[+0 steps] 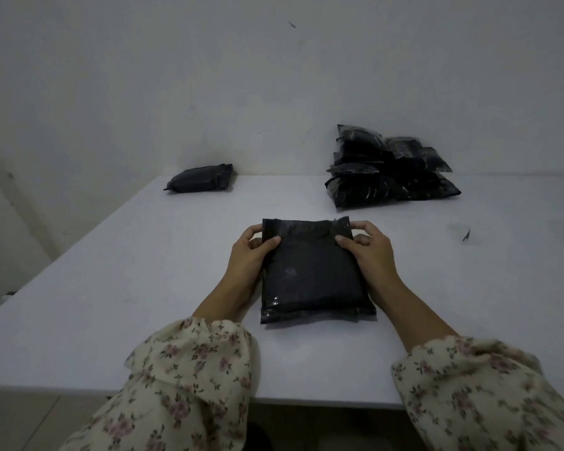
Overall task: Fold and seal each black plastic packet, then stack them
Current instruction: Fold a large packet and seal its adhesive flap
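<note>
The packet lies in the centre of the table, and its far flap is not yet folded. The left hand and right hand pinch its far corners. The single packet at upper left looks finished. The pile at upper right probably still waits.

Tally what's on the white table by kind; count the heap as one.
Flat black plastic packet, gripped: 1
Lone black plastic packet, far left: 1
Heap of black plastic packets, far right: 1
Small dark scrap, right: 1
Total: 4
</note>
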A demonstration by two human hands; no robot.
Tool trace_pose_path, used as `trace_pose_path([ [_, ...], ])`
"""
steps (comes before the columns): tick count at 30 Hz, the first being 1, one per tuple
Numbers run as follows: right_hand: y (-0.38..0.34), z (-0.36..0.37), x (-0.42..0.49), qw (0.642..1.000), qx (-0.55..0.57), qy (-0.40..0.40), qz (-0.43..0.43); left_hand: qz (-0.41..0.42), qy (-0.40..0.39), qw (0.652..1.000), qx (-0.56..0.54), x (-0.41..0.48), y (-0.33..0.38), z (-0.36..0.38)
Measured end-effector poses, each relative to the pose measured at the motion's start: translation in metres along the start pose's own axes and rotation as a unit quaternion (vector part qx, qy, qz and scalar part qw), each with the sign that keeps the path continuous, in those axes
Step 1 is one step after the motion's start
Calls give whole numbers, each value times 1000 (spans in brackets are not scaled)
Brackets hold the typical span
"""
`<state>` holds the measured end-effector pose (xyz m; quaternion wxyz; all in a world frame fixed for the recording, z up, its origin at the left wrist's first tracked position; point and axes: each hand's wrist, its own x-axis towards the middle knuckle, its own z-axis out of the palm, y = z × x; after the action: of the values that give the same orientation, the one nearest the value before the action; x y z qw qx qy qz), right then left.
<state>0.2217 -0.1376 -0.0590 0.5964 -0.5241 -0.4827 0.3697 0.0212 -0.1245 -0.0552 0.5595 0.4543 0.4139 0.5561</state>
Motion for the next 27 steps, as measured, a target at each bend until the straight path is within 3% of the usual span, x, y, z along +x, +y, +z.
trace_pose_path([
  [4, -6, -1, -1, 998, 33, -38, -25, 12, 21, 999, 29, 0, 0, -1],
  [7, -12, -1, -5, 992, 84, -88, 35, 25, 28, 998, 41, -1, -1, -1],
  [10, -11, -1, -7, 987, 44, -140, 67, 30, 41, 998, 38, -1, -2, -1],
  [16, -5, -2, -5, 994, 33, -89, 49, 42, -6, 997, 61, -4, 0, 2],
  [20, -6, -5, -2, 996, 63, -41, 57, 6, -45, 996, 82, -5, 4, 3],
  [27, -4, -7, 0, 993, 79, -64, 64, 38, -56, 992, 105, -2, -4, -3],
])
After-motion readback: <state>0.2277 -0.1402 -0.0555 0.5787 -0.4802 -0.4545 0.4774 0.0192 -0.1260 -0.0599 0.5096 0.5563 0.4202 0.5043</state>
